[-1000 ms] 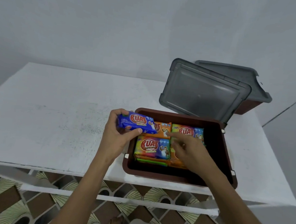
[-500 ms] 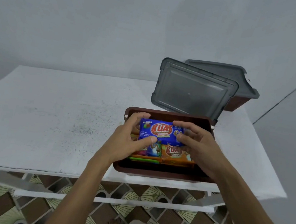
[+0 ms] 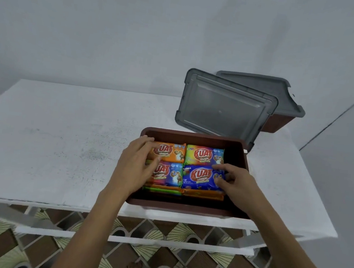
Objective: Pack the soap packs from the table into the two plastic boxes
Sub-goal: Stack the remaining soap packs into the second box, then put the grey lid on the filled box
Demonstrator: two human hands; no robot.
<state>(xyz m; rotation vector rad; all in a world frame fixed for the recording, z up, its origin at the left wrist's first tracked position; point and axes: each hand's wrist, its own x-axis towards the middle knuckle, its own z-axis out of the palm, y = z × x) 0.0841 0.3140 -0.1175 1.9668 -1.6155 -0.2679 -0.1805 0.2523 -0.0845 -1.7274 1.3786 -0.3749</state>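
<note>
Blue soap pack (image 3: 200, 177), lowered since the earlier frame, was seated near-right in the brown box (image 3: 185, 208) on the counter (image 3: 61, 143), its end pinched by the right hand (image 3: 238, 184), neighbouring packs (image 3: 169, 152) pressed by the flat left hand (image 3: 133, 168); release was judged next.

Plain domestic room: bare grey wall (image 3: 117, 29), worn white table (image 3: 50, 142), brown-and-cream patterned floor tiles (image 3: 17, 248).
</note>
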